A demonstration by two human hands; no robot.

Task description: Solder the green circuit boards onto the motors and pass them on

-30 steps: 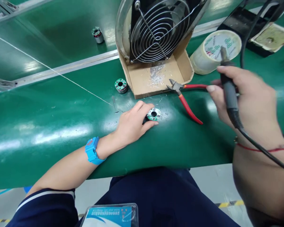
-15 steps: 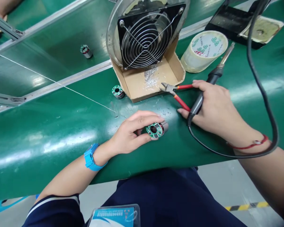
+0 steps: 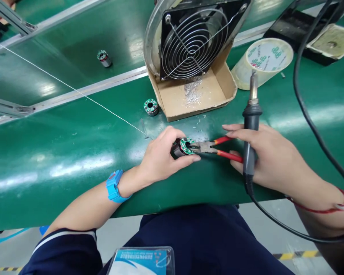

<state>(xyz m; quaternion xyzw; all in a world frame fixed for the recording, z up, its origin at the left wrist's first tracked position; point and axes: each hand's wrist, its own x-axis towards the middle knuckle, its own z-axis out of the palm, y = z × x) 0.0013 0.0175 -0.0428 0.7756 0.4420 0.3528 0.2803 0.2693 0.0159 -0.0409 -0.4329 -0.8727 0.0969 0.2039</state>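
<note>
My left hand (image 3: 160,156) is half closed, thumb and fingers pinching the motor (image 3: 179,149) low over the smooth green bench (image 3: 74,191). My right hand (image 3: 275,158) is curled closed around the red-handled cutters (image 3: 208,147) and the iron (image 3: 249,152), whose tip points away from me. The cutters' steel nose, out by the box (image 3: 200,112) a moment ago, is now at the motor's ring-shaped green board. Beyond lie a second motor (image 3: 151,107), the brown cardboard box with its wire clippings, a glossy tape roll (image 3: 242,74) and the wire-ringed fan (image 3: 192,49).
</note>
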